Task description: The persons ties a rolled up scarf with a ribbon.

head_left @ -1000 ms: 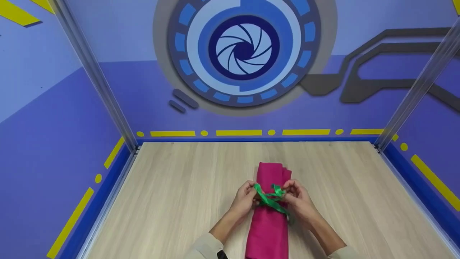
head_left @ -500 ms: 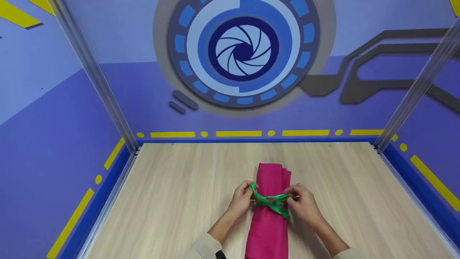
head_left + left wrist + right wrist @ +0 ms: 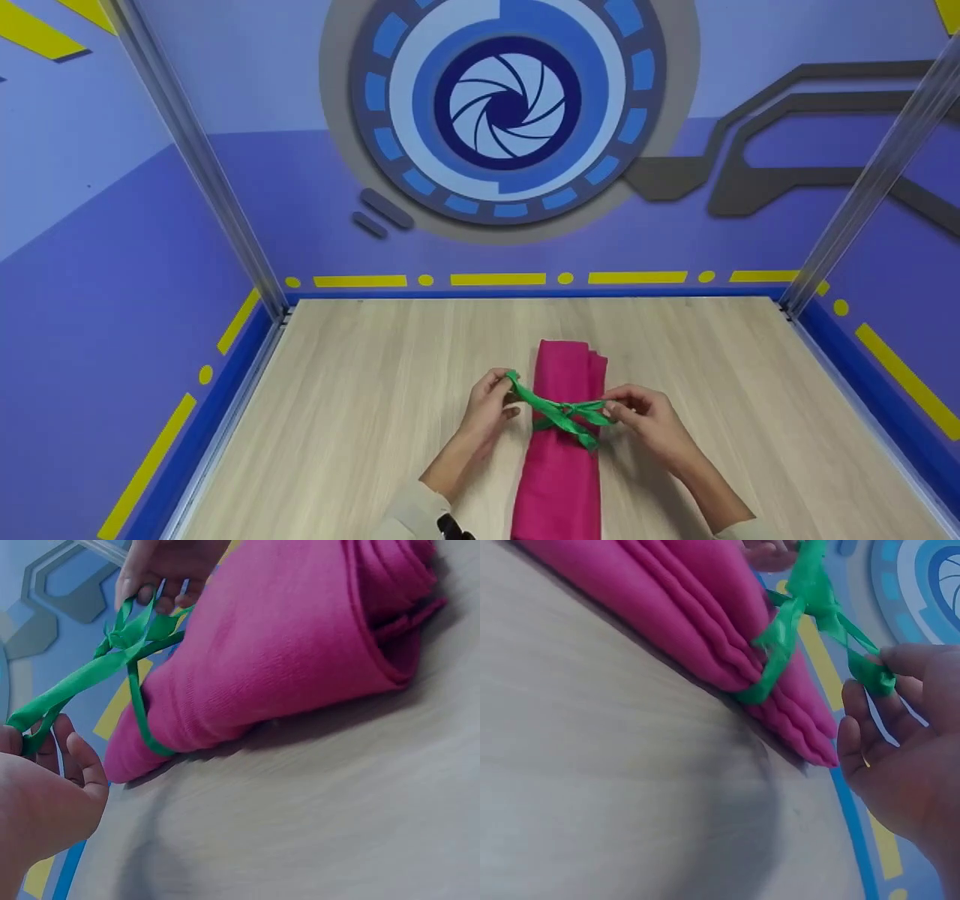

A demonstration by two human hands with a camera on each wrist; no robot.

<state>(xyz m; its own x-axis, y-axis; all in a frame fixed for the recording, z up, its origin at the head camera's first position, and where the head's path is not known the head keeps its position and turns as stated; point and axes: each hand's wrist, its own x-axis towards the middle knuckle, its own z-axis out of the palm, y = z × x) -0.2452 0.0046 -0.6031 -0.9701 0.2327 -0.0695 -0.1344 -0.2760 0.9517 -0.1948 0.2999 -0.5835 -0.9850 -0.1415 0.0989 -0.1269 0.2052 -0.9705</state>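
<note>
A bundle of folded magenta cloth (image 3: 559, 480) lies lengthwise on the table, with a green ribbon (image 3: 553, 412) passing round its upper part. At the front of the bundle the ribbon forms a knot with loops, clearest in the left wrist view as a green knot (image 3: 129, 636). My left hand (image 3: 486, 409) pinches one ribbon loop to the left, raised off the cloth. On the other side my right hand (image 3: 651, 424) pinches a second loop between thumb and finger. In the right wrist view that loop (image 3: 871, 676) meets the fingertips. A loose ribbon end (image 3: 585, 439) hangs over the cloth.
The wooden tabletop (image 3: 360, 420) stretches out on both sides of the bundle. Blue and purple printed panels (image 3: 300, 202) stand behind and at the sides, joined by metal corner posts (image 3: 202, 165).
Both hands have moved apart, the left one leftward and the right one rightward, drawing the ribbon loops outward. The knot looks tighter and the bundle stays in place.
</note>
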